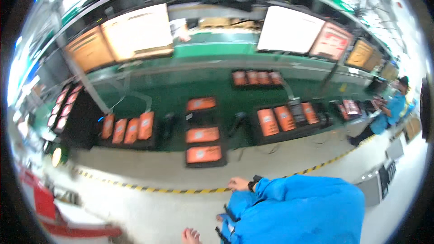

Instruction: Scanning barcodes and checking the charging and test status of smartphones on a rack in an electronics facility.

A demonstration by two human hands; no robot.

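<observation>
At the lower edge, my left hand (191,236) shows loosely bent fingers with nothing visible in them. Further right and higher, my right hand (238,183) is slightly blurred, its fingers loosely bent and seemingly holding nothing. A black watch (256,181) sits on that wrist, below a blue sleeve (289,190). Both hands are over the pale floor, apart from the bench. Nearest to them is a black tray (204,119) at the green bench's front edge, with flat orange-topped packets (203,154) lying in it.
More black trays with orange packets stand along the green bench (174,81). Lit monitors (289,29) hang above it. Yellow-black tape (181,191) crosses the floor. A person in blue (398,108) works at far right. Something red and white (45,194) stands at lower left.
</observation>
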